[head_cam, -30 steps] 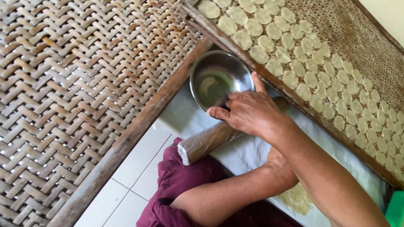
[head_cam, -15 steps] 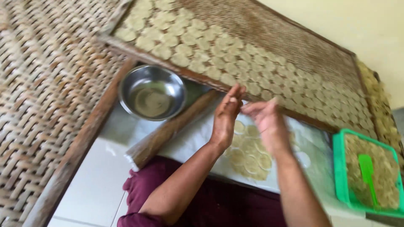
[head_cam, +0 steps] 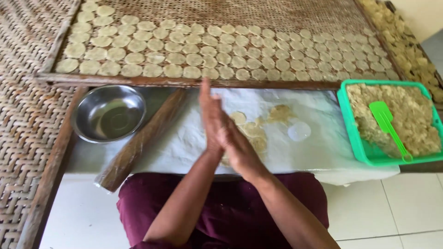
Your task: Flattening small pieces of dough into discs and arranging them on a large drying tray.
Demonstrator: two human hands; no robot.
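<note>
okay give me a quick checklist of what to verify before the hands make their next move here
1. Left hand and right hand pressed palm to palm: ok.
2. Anything held between the palms: cannot tell.
3. Rolling pin lying on the white cloth, untouched: ok.
4. Steel bowl upright beside the pin: ok.
5. Green tub holds dough, green spatula resting in it: ok.
6. Free space on the drying rack among the flat discs: not ok near the front, the rows look full.

I see a home food-making spot: woven drying racks (head_cam: 27, 138) of dough discs (head_cam: 184, 55), a rolling pin (head_cam: 138, 143), tiled floor (head_cam: 392, 207).
</note>
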